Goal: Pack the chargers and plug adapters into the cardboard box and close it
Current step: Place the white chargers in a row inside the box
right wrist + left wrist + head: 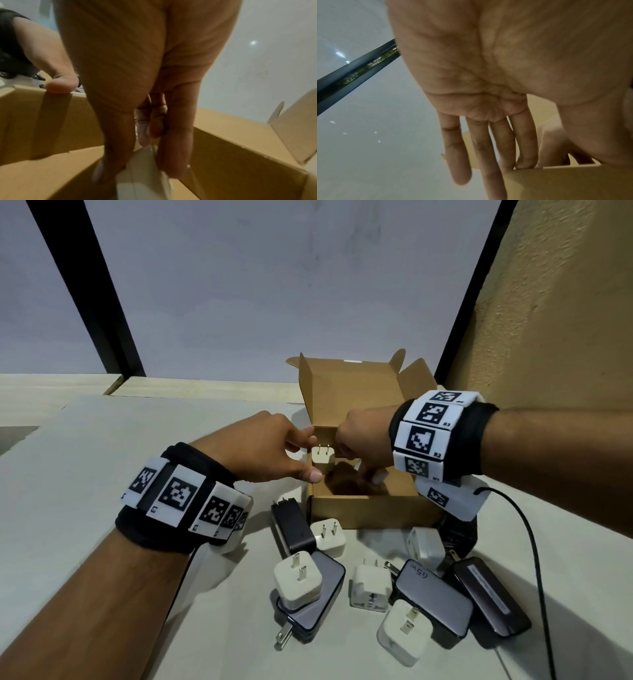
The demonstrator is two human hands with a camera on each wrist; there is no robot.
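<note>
The cardboard box [342,511] stands open on the table with its lid upright. My right hand [370,474] reaches down into it and pinches a white plug adapter [379,475] between thumb and fingers; that adapter [144,175] hangs just above the box floor. Another white adapter [322,462] sits prongs-up inside, by the left wall. My left hand [305,453] is at that wall, its fingers [481,148] straight and its thumb [60,85] resting on the rim. Several white adapters [297,582] and black chargers [433,601] lie loose in front of the box.
The pale table [102,440] stretches out to the left. A tan wall [548,320] rises close behind the box on the right, beside a black post [459,354]. A black cable [534,559] runs from my right wrist across the table's right side.
</note>
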